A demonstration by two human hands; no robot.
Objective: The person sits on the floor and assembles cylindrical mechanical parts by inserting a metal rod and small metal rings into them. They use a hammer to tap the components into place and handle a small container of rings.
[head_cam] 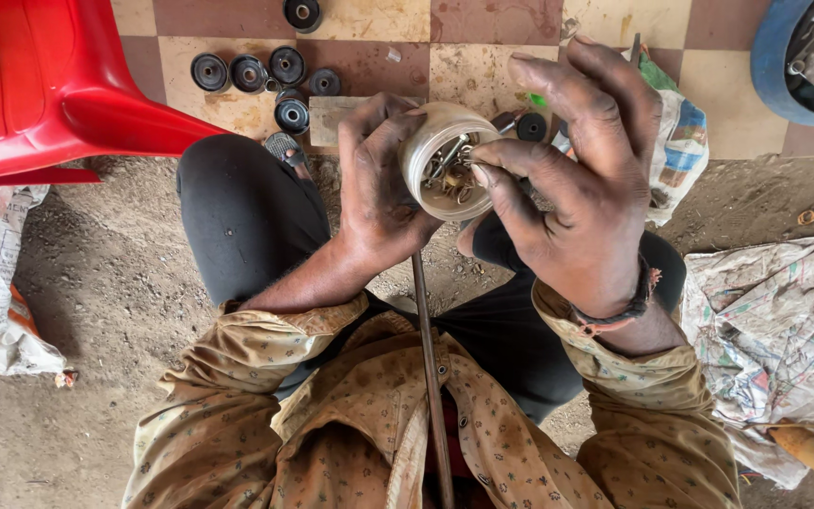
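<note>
Right hand [586,188] dips pinched fingertips into a small round tin [447,160] of screws and washers, gripped by the left hand [383,184] above the knees; picking seems underway, needing a fine pinch. Black rollers [266,75] lie beyond the tin.

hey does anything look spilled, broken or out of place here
Nothing looks spilled. The left hand holds the small round tub tipped toward the camera, yet its screws stay inside while the right hand picks at them. Black round parts lie scattered loosely on the tiles.
</note>
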